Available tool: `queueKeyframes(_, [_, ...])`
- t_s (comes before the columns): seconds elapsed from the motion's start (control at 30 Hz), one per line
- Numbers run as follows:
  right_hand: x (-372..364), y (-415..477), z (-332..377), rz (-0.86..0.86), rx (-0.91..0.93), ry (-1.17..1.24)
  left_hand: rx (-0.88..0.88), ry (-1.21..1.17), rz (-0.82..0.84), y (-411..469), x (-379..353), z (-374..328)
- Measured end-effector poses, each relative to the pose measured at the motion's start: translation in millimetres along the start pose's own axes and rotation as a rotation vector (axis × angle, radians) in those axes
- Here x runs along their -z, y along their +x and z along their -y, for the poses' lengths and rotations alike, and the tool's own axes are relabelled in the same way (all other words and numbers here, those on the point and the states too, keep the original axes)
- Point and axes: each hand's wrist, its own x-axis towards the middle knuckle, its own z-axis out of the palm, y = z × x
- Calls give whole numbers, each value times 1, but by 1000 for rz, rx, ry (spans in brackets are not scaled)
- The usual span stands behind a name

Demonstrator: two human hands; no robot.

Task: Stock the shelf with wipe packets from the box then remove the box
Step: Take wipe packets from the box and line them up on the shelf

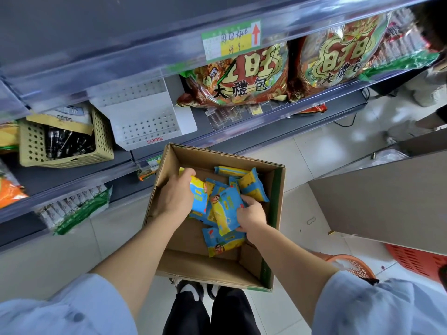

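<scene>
Item: open cardboard box [274, 206], standing on the tiled floor against the foot of the shelf [72, 175], just ahead of the person's shoes. Contents: loose blue-and-yellow wipe packets [252, 184], some lying flat on the bottom, others tilted against one another. Left hand [175, 197]: inside the box near its left wall, fingers curled round one upright packet [198, 192]. Right hand [251, 215]: inside the box, fingers and thumb closed on a tilted packet [226, 211] at mid-box. Shelf fittings above the box: white perforated tray [145, 112]; to its left, beige perforated basket [65, 155] holding dark wrapped goods; to its right, large red-and-gold snack bags [242, 76] under a green-and-yellow price label [231, 39]. Floor, right of the box: orange mesh basket [350, 264], partly hidden by the right sleeve.
</scene>
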Motion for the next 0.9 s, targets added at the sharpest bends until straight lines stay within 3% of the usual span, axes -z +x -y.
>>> queueKeyframes(0.17, [5,-9,1,-2,268,-371,-47,-153,141,-7,5,3])
queueKeyframes(0.33, [7,-22,8,-92,371,-548,-81,-48,335,-6,22,-2])
queueKeyframes(0.47, [8,-36,17,-146,401,-601,-1,-106,258,-3,32,1])
queueKeyframes(0.63, [9,-51,25,-208,417,-667,-70,78,418,-15,37,4])
queueKeyframes(0.9, [9,-34,2,-236,393,-644,-91,335,607,-37,-27,30])
